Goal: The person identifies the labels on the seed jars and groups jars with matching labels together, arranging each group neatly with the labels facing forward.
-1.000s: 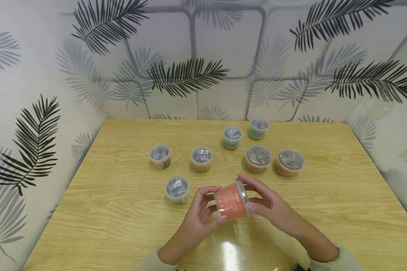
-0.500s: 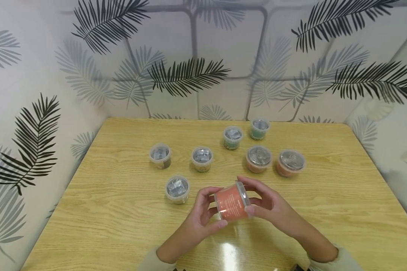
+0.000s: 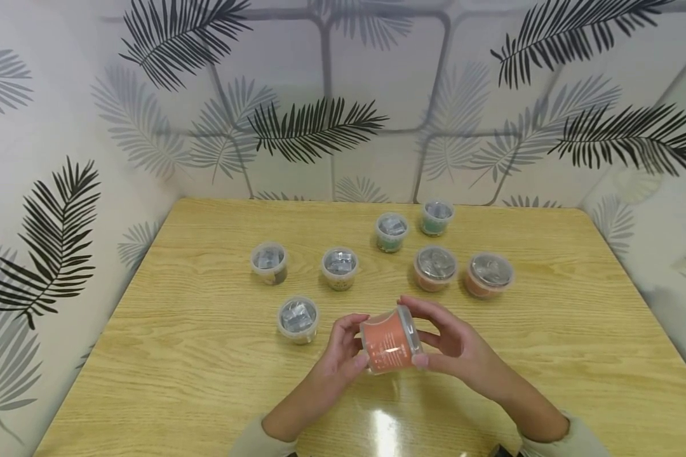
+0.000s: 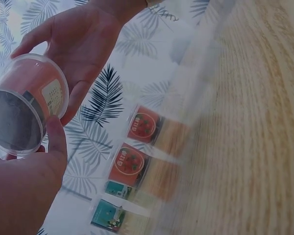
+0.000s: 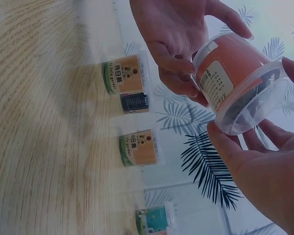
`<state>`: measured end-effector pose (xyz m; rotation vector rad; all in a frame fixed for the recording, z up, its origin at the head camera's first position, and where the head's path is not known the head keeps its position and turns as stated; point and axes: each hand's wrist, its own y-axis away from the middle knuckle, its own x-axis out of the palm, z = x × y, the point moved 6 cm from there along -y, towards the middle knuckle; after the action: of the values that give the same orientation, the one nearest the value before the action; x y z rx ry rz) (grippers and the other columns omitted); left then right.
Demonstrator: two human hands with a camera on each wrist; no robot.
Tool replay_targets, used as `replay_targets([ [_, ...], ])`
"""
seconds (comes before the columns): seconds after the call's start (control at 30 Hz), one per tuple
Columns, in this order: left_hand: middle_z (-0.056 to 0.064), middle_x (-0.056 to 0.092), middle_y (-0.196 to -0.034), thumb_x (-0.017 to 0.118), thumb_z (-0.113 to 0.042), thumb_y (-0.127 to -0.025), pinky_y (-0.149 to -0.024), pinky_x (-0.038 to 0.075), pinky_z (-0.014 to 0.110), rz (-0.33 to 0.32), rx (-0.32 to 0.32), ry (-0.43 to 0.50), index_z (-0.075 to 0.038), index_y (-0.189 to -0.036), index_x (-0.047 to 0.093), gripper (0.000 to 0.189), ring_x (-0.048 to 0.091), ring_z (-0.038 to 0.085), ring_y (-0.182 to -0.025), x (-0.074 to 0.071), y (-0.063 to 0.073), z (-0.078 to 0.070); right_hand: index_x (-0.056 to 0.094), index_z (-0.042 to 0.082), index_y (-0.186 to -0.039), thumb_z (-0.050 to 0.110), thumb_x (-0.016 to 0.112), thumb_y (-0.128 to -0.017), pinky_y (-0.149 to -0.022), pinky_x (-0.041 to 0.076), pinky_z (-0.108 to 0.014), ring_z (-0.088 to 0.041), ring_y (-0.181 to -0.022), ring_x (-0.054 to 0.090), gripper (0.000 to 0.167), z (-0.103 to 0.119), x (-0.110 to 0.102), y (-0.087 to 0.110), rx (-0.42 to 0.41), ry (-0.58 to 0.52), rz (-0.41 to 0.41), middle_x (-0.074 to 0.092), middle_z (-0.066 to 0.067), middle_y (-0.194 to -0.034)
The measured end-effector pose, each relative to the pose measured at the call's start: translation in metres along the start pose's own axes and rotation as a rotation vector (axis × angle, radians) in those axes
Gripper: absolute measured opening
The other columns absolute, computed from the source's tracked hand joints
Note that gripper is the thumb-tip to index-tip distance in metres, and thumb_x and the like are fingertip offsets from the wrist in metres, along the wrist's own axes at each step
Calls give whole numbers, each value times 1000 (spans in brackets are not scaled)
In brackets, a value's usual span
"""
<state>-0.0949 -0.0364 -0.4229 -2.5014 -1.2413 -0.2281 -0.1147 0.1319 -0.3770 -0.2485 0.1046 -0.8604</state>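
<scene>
A clear plastic tub (image 3: 387, 343) with an orange-red label is held on its side above the table, its lid (image 3: 410, 330) toward the right. My left hand (image 3: 338, 355) grips the base end between thumb and fingers. At the other end, my right hand (image 3: 463, 349) pinches the lid's rim, thumb in front and fingertips over the top. A pale printed panel (image 5: 216, 82) shows on the label in the right wrist view. Dark contents show through the base (image 4: 14, 122) in the left wrist view.
Two red-labelled tubs, one of them the right tub (image 3: 488, 275), stand behind my right hand. Two green tubs, including the nearer green tub (image 3: 391, 232), stand farther back. Smaller lidded tubs stand to the left, the nearest tub (image 3: 298, 320) close to my left hand. Patterned walls enclose the table (image 3: 177, 381).
My left thumb has drawn back from below the tub onto its base edge. The tub has rolled slightly, its label print shifting downward. The other tubs stay put.
</scene>
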Motion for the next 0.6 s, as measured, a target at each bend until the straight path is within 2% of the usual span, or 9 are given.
replay_targets([
  [0.2,11,27,-137,32,-17,-100,-98,39,31,5,-27,84,-7,-137,12,42,38,22,-122,2,-2,1,26,-9,-141,-16,58,-82,-104,34,-35,-27,-134,25,68,7,4,0,-109,49,46,24,-26,-144],
  [0.3,10,29,-137,31,-18,-101,-97,40,30,5,-46,91,-6,-136,14,41,40,21,-120,2,-3,2,26,-10,-140,-18,59,-80,-105,33,-34,-27,-135,24,69,9,5,1,-140,76,63,24,-25,-144],
  [0.6,10,33,-132,31,-22,-102,-95,41,27,1,-80,83,-4,-133,17,38,42,20,-117,2,-3,7,28,-6,-142,-16,65,-77,-108,26,-33,-28,-134,24,76,8,8,3,-108,134,90,25,-22,-143],
])
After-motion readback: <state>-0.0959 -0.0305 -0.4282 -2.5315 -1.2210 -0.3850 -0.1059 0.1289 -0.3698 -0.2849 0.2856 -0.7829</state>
